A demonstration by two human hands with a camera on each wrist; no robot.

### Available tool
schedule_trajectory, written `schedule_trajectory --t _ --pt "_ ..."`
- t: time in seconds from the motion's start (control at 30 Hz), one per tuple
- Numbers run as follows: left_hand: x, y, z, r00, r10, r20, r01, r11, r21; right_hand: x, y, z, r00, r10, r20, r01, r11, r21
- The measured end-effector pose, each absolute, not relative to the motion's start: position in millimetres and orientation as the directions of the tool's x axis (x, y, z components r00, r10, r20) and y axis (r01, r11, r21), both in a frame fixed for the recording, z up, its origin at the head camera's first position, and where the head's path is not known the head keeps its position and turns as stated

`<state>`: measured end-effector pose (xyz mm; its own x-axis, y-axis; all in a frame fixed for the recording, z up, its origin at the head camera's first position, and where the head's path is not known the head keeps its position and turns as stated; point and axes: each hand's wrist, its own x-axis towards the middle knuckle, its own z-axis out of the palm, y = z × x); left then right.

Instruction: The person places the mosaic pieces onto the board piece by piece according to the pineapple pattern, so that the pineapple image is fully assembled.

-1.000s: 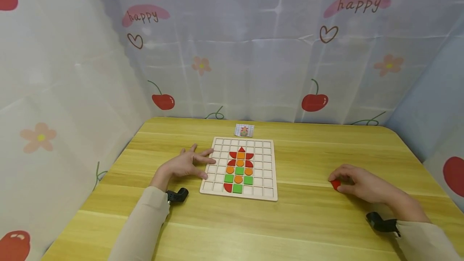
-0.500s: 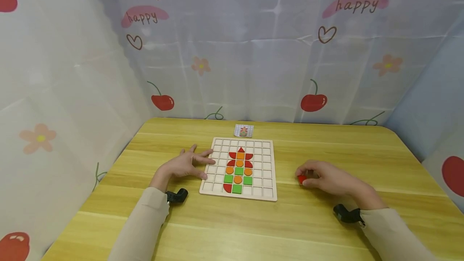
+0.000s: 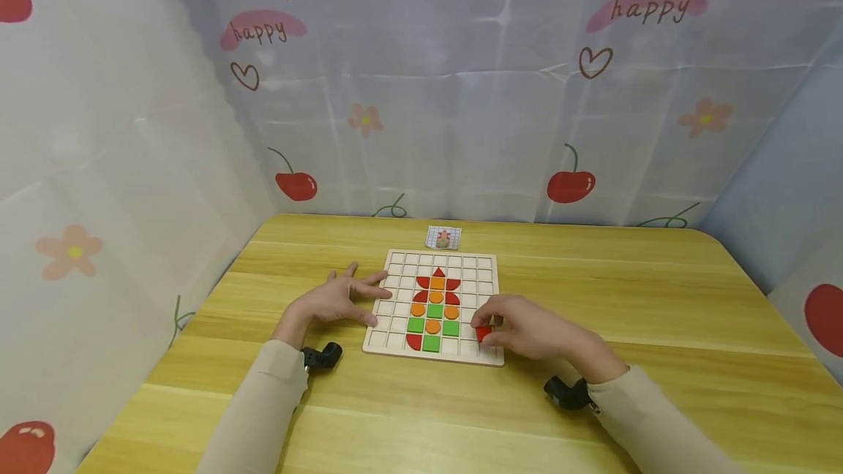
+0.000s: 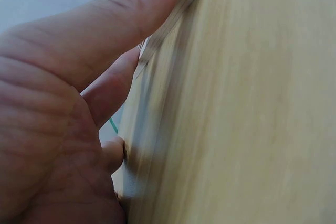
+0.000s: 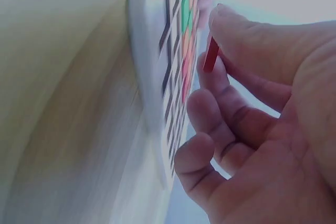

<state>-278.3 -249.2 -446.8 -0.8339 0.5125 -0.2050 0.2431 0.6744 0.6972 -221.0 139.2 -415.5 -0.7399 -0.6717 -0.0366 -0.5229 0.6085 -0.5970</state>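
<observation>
A pale wooden grid board (image 3: 399, 260) lies on the table, with red, orange and green flat pieces set in its middle columns. Along the board's left edge rests my left hand (image 3: 334, 300), its fingers spread and extended onto the rim. Between thumb and fingers my right hand (image 3: 530, 328) pinches a small red piece (image 3: 484, 333) over the right side of the board. The right wrist view shows that red piece (image 5: 211, 55) edge-on, raised off the grid; its full outline is partly hidden by the fingers. A green square (image 3: 451, 328) and a red quarter-round piece (image 3: 414, 341) sit in lower cells.
Just behind the board lies a small card (image 3: 444, 237) printed with a coloured grid pattern. The wooden table (image 3: 626, 262) reaches back to a curtain (image 3: 461, 130) with cherries and flowers on it. Black cameras are strapped to both wrists.
My right hand has swept left from the right part of the table to above the board, carrying the red piece. The left hand and the pieces on the board stay put.
</observation>
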Motion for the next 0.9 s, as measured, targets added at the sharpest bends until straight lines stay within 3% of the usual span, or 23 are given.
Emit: schedule_trajectory --t 0.47,0.9 --pt "-278 -249 -446 -0.833 0.515 -0.203 0.256 0.684 0.683 -215 97 -422 -0.672 -0.739 0.046 -0.66 0.569 -0.491" --pt "-278 -249 -447 -0.833 0.513 -0.205 0.252 0.683 0.686 -213 85 -429 -0.69 -0.722 0.054 -0.66 0.595 -0.459"
